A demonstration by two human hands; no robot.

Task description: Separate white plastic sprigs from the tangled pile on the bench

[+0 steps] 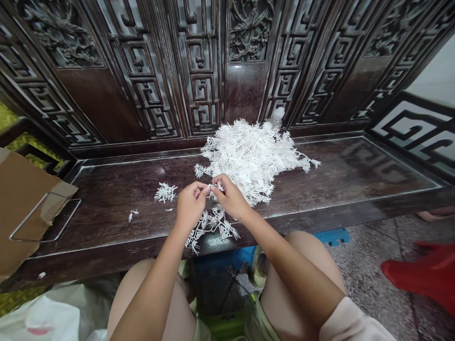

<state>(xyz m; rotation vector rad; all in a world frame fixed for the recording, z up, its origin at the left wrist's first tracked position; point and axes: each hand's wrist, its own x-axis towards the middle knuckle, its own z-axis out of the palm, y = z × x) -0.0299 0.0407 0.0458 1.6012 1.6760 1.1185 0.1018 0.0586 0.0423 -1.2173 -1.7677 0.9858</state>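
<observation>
fingers [204,190]: close together over the surface [341,184]; left hand [189,204] and right hand [232,199] both pinched on small white piece [209,187]; exact grip too small to tell.
white piece: nearer front edge than back edge, just in front of the pile [245,154].
pile: white branching sprigs, heaped from back edge past the middle; clear bottle [276,117] behind, at back edge.
pinch: judged risk, slip or tear; cause, uneven pull between hands.
front edge: loose sprigs [213,225] below the hands, tips hanging past the rim; judged risk, drop to floor [373,255]; cause, brush of a wrist or tug on a tangled stem.
heap slope: judged risk, forward spill; cause, knock from right hand, close beside.
left end: small clump [165,192] and scraps [132,216] well apart from pile; cardboard [24,203] and wire frame [68,222] at front corner, limiting movement.
right end: widest open room, from pile to right edge; carved panels [245,90] bounding back edge.
</observation>
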